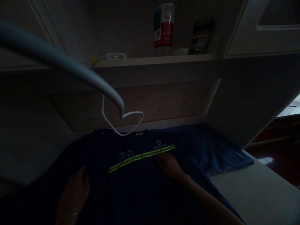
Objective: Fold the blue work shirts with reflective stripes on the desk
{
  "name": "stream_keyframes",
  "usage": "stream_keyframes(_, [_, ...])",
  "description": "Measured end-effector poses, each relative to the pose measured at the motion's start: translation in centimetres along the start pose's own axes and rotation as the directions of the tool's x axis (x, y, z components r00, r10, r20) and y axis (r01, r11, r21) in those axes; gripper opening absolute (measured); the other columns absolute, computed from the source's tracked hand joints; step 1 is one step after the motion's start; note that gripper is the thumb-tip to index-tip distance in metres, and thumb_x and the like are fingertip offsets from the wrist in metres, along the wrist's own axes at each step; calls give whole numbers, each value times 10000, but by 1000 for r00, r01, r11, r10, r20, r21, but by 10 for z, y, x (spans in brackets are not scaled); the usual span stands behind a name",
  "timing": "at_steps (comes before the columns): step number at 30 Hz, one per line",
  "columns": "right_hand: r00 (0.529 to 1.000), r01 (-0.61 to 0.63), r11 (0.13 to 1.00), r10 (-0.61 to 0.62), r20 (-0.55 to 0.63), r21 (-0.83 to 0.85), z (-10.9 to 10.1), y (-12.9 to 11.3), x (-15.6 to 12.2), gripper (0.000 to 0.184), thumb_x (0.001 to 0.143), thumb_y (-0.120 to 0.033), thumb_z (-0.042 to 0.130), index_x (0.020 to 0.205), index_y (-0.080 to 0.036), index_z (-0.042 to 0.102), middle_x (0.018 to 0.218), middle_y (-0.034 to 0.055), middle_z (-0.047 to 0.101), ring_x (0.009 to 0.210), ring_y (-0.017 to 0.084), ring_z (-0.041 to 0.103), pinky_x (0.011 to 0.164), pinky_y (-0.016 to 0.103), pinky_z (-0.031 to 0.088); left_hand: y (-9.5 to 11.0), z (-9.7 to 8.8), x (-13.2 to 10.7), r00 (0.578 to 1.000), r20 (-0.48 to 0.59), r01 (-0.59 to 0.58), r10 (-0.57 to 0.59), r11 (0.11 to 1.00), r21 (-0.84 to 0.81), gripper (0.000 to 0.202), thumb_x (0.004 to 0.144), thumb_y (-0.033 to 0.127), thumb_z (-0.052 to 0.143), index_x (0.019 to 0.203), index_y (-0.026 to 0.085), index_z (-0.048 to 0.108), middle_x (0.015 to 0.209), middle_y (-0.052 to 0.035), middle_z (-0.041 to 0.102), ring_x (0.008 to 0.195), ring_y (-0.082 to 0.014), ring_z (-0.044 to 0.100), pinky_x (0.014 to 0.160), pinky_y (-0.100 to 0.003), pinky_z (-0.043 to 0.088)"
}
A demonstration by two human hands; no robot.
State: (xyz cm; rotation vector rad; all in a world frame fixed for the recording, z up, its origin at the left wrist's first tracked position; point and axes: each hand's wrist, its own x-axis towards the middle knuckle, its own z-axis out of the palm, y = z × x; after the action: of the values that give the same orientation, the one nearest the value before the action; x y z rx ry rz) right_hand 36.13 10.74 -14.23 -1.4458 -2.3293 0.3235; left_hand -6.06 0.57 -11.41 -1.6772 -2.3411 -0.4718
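Observation:
A dark blue work shirt [138,184] with a yellow-green reflective stripe [140,156] across the chest lies spread flat on a pale table [260,193]. My right hand [169,165] rests flat on the shirt just below the right end of the stripe, fingers stretched out. My left hand [75,193] lies on the shirt's left side near the sleeve; it is dim, and its fingers seem flat on the cloth. Neither hand holds anything.
A second blue cloth [215,150] lies folded to the right of the shirt. A pale curved tube [61,61] and a white cable [122,123] hang over the shirt's collar. On the shelf [152,61] above stand a red-and-white can [164,28] and a dark container [201,36].

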Motion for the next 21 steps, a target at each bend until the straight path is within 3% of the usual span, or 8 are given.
stream_keyframes(3, [998, -35, 999, 35, -53, -9, -12, 0, 26, 403, 997, -414, 390, 1296, -234, 590, 1338, 61, 604, 1235, 229, 526, 1087, 412, 338, 67, 3, 15, 982, -69, -180, 178, 984, -18, 538, 940, 431, 301, 1270, 106, 575, 1267, -164, 609, 1150, -278, 596, 1011, -396, 467])
stream_keyframes(5, [994, -74, 997, 72, -83, -14, -21, 9, 47, 452, 1015, -456, 320, 1321, -239, 572, 1380, 54, 576, 1277, 215, 495, 1111, 414, 312, 87, 15, 26, 976, -43, -215, 214, 977, -2, 555, 954, 434, 291, 1298, 104, 575, 1378, -163, 556, 1235, -268, 551, 1053, -391, 438])
stream_keyframes(7, [983, -157, 986, 150, -108, -63, -28, 27, 64, 472, 1021, -460, 281, 1345, -250, 553, 1425, 54, 538, 1309, 208, 465, 1125, 436, 290, 83, 32, 32, 979, 52, -199, 196, 978, 69, 560, 951, 410, 300, 1347, 101, 547, 1460, -172, 490, 1310, -294, 489, 1083, -459, 405])
stream_keyframes(9, [961, -267, 949, 249, -121, -168, -33, 54, 72, 473, 1013, -447, 298, 1385, -255, 518, 1487, 64, 469, 1355, 234, 411, 1137, 507, 244, 63, 48, 30, 966, 189, -210, 177, 962, 174, 507, 931, 286, 311, 1357, 160, 554, 1502, -143, 451, 1367, -329, 423, 1107, -589, 325])
stream_keyframes(11, [928, -372, 888, 360, -93, -272, -33, 83, 70, 488, 1003, -432, 313, 1433, -260, 466, 1536, 76, 397, 1402, 274, 341, 1128, 597, 196, 40, 61, 23, 928, 314, -286, 199, 923, 259, 552, 876, 137, 311, 1351, 254, 566, 1531, -79, 417, 1422, -349, 334, 1109, -695, 205])
stream_keyframes(13, [902, -411, 842, 431, -21, -349, -30, 108, 63, 501, 1000, -417, 300, 1470, -289, 415, 1572, 75, 333, 1441, 298, 265, 1111, 650, 162, 25, 67, 17, 893, 402, -342, 205, 889, 306, 630, 830, 68, 322, 1362, 326, 541, 1554, -35, 374, 1455, -355, 258, 1108, -726, 117])
stream_keyframes(17, [865, -440, 799, 499, 45, -410, -24, 129, 52, 530, 1005, -439, 240, 1517, -329, 319, 1615, 71, 222, 1472, 305, 178, 1112, 653, 132, 24, 66, 15, 886, 447, -313, 123, 869, 383, 642, 843, 105, 372, 1420, 380, 423, 1603, -6, 260, 1476, -364, 178, 1122, -703, 73])
stream_keyframes(21, [837, -487, 775, 546, 38, -402, -24, 134, 52, 575, 1004, -474, 223, 1537, -269, 287, 1612, 111, 217, 1478, 303, 161, 1134, 607, 137, 26, 68, 18, 883, 457, -307, 113, 873, 378, 626, 848, 135, 382, 1422, 382, 419, 1607, -32, 264, 1468, -397, 180, 1103, -716, 91])
